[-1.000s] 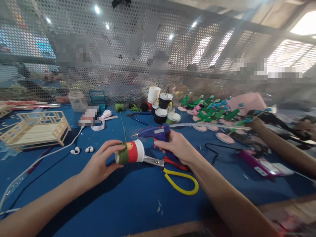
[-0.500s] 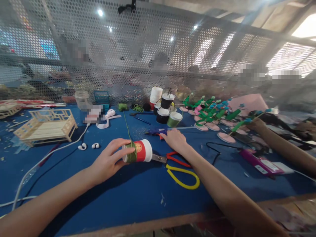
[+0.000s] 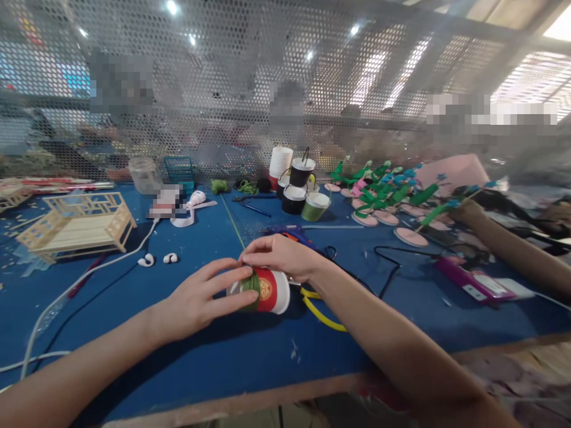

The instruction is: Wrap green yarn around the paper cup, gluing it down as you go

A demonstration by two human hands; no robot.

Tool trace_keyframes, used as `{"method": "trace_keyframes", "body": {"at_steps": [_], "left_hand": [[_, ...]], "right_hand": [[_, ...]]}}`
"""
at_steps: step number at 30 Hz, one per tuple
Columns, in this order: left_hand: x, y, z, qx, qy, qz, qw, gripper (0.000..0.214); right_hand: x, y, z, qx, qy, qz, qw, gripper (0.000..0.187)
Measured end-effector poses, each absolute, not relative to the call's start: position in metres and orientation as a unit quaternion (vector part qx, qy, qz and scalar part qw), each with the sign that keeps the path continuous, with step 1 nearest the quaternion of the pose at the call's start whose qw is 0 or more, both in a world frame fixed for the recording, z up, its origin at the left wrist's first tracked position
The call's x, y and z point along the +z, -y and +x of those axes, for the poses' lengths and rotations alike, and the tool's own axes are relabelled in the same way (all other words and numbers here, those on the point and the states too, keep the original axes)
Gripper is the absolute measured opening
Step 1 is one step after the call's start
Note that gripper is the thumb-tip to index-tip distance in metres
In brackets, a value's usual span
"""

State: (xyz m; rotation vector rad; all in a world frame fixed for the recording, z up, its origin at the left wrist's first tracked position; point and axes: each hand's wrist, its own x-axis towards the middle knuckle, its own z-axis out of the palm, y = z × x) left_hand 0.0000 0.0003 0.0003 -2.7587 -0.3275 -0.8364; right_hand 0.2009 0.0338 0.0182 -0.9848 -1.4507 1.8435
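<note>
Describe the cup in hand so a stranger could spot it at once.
On the blue table, front and centre, find the wearer's left hand. It holds a paper cup on its side. Unlike the upright buckets behind, this cup shows a red band with a gold emblem beside green yarn.

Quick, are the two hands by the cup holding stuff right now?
Left hand: holding the paper cup around its green yarn.
Right hand: curled by the cup; whether it grips the yarn can't be told.
</note>
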Motion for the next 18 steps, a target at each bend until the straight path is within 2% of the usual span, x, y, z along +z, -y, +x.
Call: {"method": "trace_keyframes", "body": {"at_steps": [4, 11, 18], "left_hand": [[-0.003, -0.003, 0.002, -0.315, 0.146, -0.936, 0.061, 0.028], [-0.007, -0.004, 0.003, -0.335, 0.244, -0.892, -0.178, 0.047], [-0.005, -0.002, 0.005, -0.311, 0.242, -0.894, -0.213, 0.046]], "right_hand": [[0.018, -0.033, 0.203, 0.683, 0.517, -0.364, 0.366, 0.025], [0.021, -0.034, 0.213, 0.532, 0.605, -0.381, 0.455, 0.021], [0.019, -0.037, 0.217, 0.464, 0.64, -0.408, 0.456, 0.019]]}}
